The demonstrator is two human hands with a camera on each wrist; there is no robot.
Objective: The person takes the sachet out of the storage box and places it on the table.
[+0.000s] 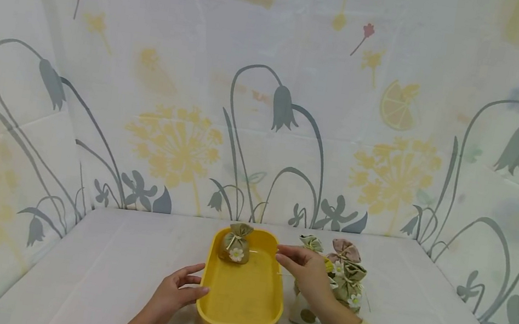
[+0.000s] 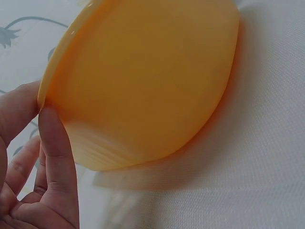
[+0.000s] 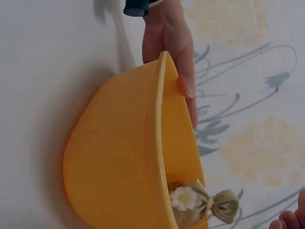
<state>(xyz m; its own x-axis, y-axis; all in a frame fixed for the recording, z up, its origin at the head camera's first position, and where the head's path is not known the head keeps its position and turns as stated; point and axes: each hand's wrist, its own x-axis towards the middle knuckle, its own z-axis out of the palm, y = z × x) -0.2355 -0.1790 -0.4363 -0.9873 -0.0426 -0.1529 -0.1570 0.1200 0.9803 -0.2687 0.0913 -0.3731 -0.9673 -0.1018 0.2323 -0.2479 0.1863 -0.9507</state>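
Observation:
A yellow plastic tub [image 1: 239, 303] stands on the white cloth. My left hand [image 1: 174, 297] pinches its left rim; in the left wrist view the thumb [image 2: 55, 138] and forefinger meet at the edge. Inside the tub's far left corner sits an olive drawstring pouch [image 1: 235, 246] with a white flower, tied at the neck. Beside the right rim hovers my right hand [image 1: 310, 277], thumb and forefinger close together, with nothing visible held. In the right wrist view only a few of its fingertips [image 3: 290, 219] show at the edge.
Right of the tub, partly behind my right hand, stand several drawstring pouches, among them a pink one [image 1: 345, 250], a pale green one [image 1: 312, 242] and a dark green one [image 1: 350, 285]. A white spotted container [image 1: 307, 315] is near them. A flower-printed curtain [image 1: 248, 171] hangs behind.

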